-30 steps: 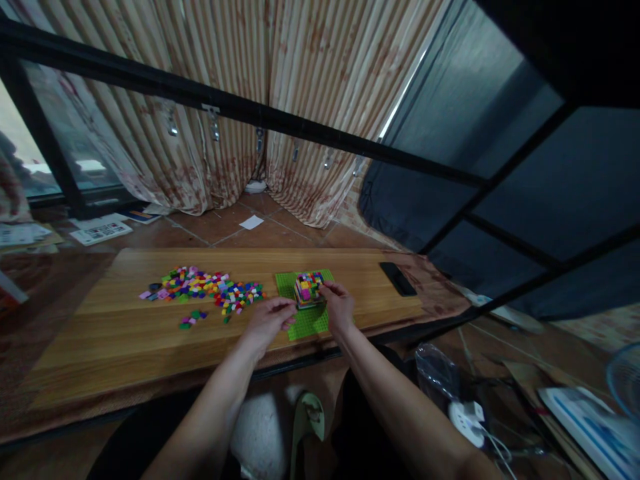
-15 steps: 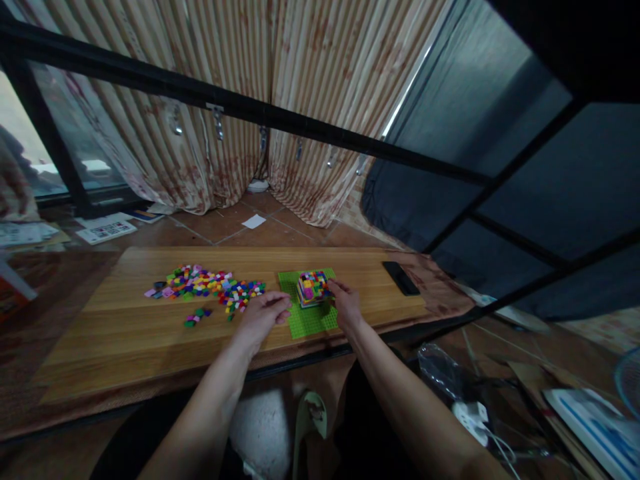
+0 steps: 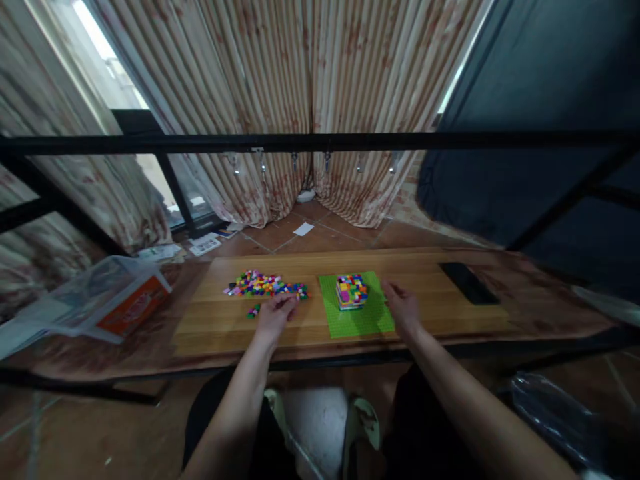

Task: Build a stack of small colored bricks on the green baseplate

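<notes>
A block of stacked, many-coloured toy bricks (image 3: 353, 291) stands on a green studded baseplate (image 3: 360, 325). My right hand (image 3: 403, 308) is at the plate's right edge, apart from the block, with its fingers loosely bent and nothing visible in them. Left of the plate, my left hand (image 3: 275, 316) hovers by the near right end of a pile of loose toy bricks (image 3: 260, 283). Its thumb and forefinger are pinched together; whatever is between them is too small to make out. A few bricks (image 3: 253, 311) lie just left of that hand.
The wooden board (image 3: 215, 330) carries the bricks and baseplate. A black phone (image 3: 469, 283) lies on its right part. To the left is a clear plastic box (image 3: 100, 297) with an orange label. A dark metal bar (image 3: 350, 142) runs across behind the board, before the curtains.
My right hand has come off the brick block and moved right. My left hand is nearer the loose pile and farther from the baseplate. The camera view has levelled and turned left.
</notes>
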`<state>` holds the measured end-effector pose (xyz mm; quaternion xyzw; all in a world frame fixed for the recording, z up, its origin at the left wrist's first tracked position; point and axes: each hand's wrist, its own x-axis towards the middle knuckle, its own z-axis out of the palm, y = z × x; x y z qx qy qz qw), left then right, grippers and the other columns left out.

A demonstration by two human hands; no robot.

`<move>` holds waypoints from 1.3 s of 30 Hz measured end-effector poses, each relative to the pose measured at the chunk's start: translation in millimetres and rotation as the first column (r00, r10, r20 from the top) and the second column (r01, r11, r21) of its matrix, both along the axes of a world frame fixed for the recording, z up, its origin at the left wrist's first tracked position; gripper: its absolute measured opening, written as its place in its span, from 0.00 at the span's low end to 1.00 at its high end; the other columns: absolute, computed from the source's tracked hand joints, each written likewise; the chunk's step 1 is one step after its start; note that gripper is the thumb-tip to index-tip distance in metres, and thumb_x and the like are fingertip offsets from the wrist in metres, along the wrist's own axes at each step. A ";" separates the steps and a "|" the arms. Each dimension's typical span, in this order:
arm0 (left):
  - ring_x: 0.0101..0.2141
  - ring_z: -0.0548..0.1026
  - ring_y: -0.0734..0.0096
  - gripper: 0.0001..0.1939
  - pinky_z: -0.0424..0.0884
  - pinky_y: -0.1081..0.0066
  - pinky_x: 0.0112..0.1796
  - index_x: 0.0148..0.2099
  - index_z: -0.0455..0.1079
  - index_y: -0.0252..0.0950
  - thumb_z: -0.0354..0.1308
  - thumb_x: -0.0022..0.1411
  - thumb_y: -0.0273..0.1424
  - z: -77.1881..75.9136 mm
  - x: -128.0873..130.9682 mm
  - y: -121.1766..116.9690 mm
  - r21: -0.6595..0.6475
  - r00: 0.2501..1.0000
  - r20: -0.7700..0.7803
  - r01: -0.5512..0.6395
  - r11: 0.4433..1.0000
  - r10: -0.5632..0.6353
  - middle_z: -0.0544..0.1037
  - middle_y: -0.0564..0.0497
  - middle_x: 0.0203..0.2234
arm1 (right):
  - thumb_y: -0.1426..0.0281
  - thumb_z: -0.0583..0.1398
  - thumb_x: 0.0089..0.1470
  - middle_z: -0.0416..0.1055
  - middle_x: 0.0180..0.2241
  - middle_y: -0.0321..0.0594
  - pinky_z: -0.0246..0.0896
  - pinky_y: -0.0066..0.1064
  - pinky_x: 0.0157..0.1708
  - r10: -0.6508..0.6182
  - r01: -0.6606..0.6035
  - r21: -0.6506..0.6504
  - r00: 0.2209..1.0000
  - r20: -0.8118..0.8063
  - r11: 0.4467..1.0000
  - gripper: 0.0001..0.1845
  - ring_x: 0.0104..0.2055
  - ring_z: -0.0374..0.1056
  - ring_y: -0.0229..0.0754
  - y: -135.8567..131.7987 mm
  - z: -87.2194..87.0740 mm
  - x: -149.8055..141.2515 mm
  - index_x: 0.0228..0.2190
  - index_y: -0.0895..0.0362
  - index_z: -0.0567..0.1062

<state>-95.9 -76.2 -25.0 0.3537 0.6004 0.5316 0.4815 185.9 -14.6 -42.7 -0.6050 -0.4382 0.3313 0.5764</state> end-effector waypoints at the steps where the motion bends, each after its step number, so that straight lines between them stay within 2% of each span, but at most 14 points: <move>1: 0.27 0.74 0.71 0.20 0.67 0.73 0.29 0.38 0.74 0.33 0.65 0.45 0.41 -2.7 -11.9 -7.4 0.001 0.997 -0.063 -0.037 0.999 0.037 0.78 0.50 0.27 | 0.51 0.59 0.44 0.76 0.28 0.46 0.59 0.34 0.29 0.003 -0.006 0.017 0.990 0.142 1.000 0.24 0.31 0.68 0.45 3.9 -2.7 15.6 0.29 0.59 0.78; 3: 0.32 0.77 0.66 0.17 0.68 0.71 0.31 0.40 0.74 0.34 0.61 0.50 0.39 -8.5 -38.0 -25.0 0.009 0.950 -0.273 -0.157 0.988 0.153 0.79 0.47 0.31 | 0.53 0.57 0.49 0.76 0.30 0.50 0.59 0.38 0.32 0.023 -0.004 -0.041 0.882 0.471 0.999 0.23 0.32 0.69 0.48 13.3 -11.0 48.8 0.33 0.60 0.78; 5: 0.38 0.77 0.61 0.13 0.68 0.70 0.35 0.40 0.74 0.35 0.59 0.53 0.34 -12.1 -61.8 -42.2 -0.023 0.807 -0.552 -0.267 0.964 0.210 0.80 0.44 0.35 | 0.56 0.54 0.54 0.75 0.34 0.55 0.59 0.41 0.35 0.022 0.008 -0.038 0.688 0.725 0.999 0.23 0.35 0.69 0.51 21.9 -22.9 79.3 0.36 0.61 0.78; 6: 0.39 0.77 0.60 0.12 0.68 0.69 0.37 0.41 0.73 0.35 0.58 0.54 0.33 -12.6 -70.8 -48.6 -0.066 0.720 -0.668 -0.307 0.950 0.186 0.80 0.43 0.37 | 0.58 0.52 0.57 0.74 0.35 0.57 0.59 0.42 0.37 0.003 0.014 -0.014 0.580 0.814 1.000 0.23 0.37 0.68 0.52 25.1 -29.9 91.8 0.37 0.62 0.78; 8: 0.39 0.77 0.59 0.13 0.67 0.68 0.37 0.43 0.73 0.34 0.57 0.55 0.31 -11.9 -80.6 -54.7 -0.138 0.627 -0.772 -0.332 0.933 0.109 0.80 0.41 0.38 | 0.61 0.50 0.59 0.73 0.36 0.60 0.57 0.42 0.40 -0.002 -0.017 0.010 0.405 0.914 1.000 0.22 0.39 0.68 0.53 28.3 -44.2 110.3 0.39 0.63 0.77; 11: 0.39 0.77 0.58 0.14 0.67 0.69 0.36 0.43 0.73 0.34 0.59 0.53 0.31 -10.1 -76.7 -46.8 -0.169 0.584 -0.809 -0.333 0.928 0.063 0.80 0.41 0.37 | 0.62 0.50 0.59 0.72 0.40 0.58 0.57 0.43 0.42 -0.057 -0.031 0.070 0.311 0.949 0.997 0.21 0.41 0.67 0.54 28.2 -62.2 122.6 0.40 0.62 0.76; 17: 0.42 0.76 0.58 0.11 0.65 0.68 0.38 0.41 0.74 0.36 0.59 0.56 0.33 -14.6 -59.6 -20.9 -0.150 0.502 -0.864 -0.351 0.924 0.050 0.79 0.42 0.38 | 0.60 0.50 0.58 0.72 0.40 0.55 0.55 0.43 0.41 -0.075 -0.021 0.087 0.331 0.941 0.996 0.21 0.42 0.64 0.55 27.4 -72.7 123.4 0.41 0.60 0.76; 21: 0.40 0.76 0.58 0.09 0.66 0.68 0.37 0.40 0.74 0.37 0.57 0.58 0.32 -15.1 -58.9 -25.8 -0.121 0.490 -0.869 -0.343 0.931 0.067 0.79 0.43 0.36 | 0.61 0.50 0.58 0.72 0.41 0.54 0.55 0.41 0.41 -0.076 0.005 0.079 0.362 0.929 0.997 0.21 0.41 0.63 0.54 24.5 -67.1 119.1 0.41 0.61 0.76; 24: 0.37 0.77 0.61 0.10 0.67 0.69 0.36 0.41 0.73 0.36 0.55 0.60 0.33 -10.8 -43.1 -31.0 -0.091 0.513 -0.855 -0.292 0.952 0.076 0.79 0.43 0.35 | 0.63 0.51 0.58 0.72 0.41 0.54 0.54 0.41 0.42 -0.057 0.014 0.056 0.373 0.926 0.998 0.19 0.42 0.63 0.53 21.0 -60.3 114.1 0.40 0.61 0.76; 26: 0.35 0.77 0.65 0.11 0.68 0.71 0.35 0.43 0.73 0.37 0.55 0.60 0.36 -6.3 -18.0 -29.3 -0.062 0.552 -0.832 -0.201 0.978 0.061 0.79 0.46 0.35 | 0.65 0.51 0.58 0.71 0.41 0.54 0.54 0.42 0.42 -0.043 0.020 0.038 0.383 0.923 0.999 0.19 0.43 0.63 0.53 19.3 -55.5 111.0 0.41 0.61 0.76; 28: 0.33 0.76 0.67 0.12 0.68 0.70 0.36 0.43 0.73 0.37 0.55 0.60 0.35 -0.7 16.5 -22.7 0.062 0.650 -0.757 -0.022 0.998 0.061 0.79 0.47 0.34 | 0.66 0.51 0.58 0.71 0.41 0.54 0.54 0.41 0.43 -0.030 0.020 0.024 0.390 0.920 0.999 0.18 0.44 0.62 0.53 18.3 -51.3 108.7 0.41 0.61 0.76; 31: 0.35 0.75 0.68 0.10 0.69 0.70 0.39 0.43 0.74 0.39 0.56 0.60 0.34 8.3 69.7 -6.0 0.199 0.678 -0.735 0.177 0.964 0.027 0.78 0.48 0.37 | 0.67 0.50 0.59 0.71 0.41 0.53 0.54 0.41 0.44 -0.020 0.032 0.008 0.400 0.916 0.999 0.18 0.44 0.62 0.52 17.7 -47.5 106.8 0.41 0.61 0.76; 35: 0.36 0.75 0.66 0.09 0.68 0.69 0.41 0.41 0.76 0.40 0.57 0.61 0.36 15.6 111.1 18.7 0.218 0.606 -0.795 0.321 0.922 -0.023 0.79 0.47 0.35 | 0.67 0.51 0.59 0.71 0.41 0.53 0.54 0.40 0.44 -0.025 0.037 0.011 0.405 0.914 0.999 0.18 0.43 0.62 0.52 17.4 -46.4 105.9 0.42 0.61 0.76; 39: 0.38 0.76 0.66 0.09 0.69 0.68 0.43 0.43 0.76 0.39 0.57 0.62 0.30 18.0 120.0 34.1 0.172 0.470 -0.882 0.399 0.901 -0.040 0.79 0.47 0.38 | 0.67 0.50 0.59 0.71 0.41 0.51 0.54 0.39 0.43 -0.027 0.044 0.010 0.417 0.909 0.999 0.18 0.43 0.61 0.51 17.2 -45.6 105.8 0.42 0.60 0.76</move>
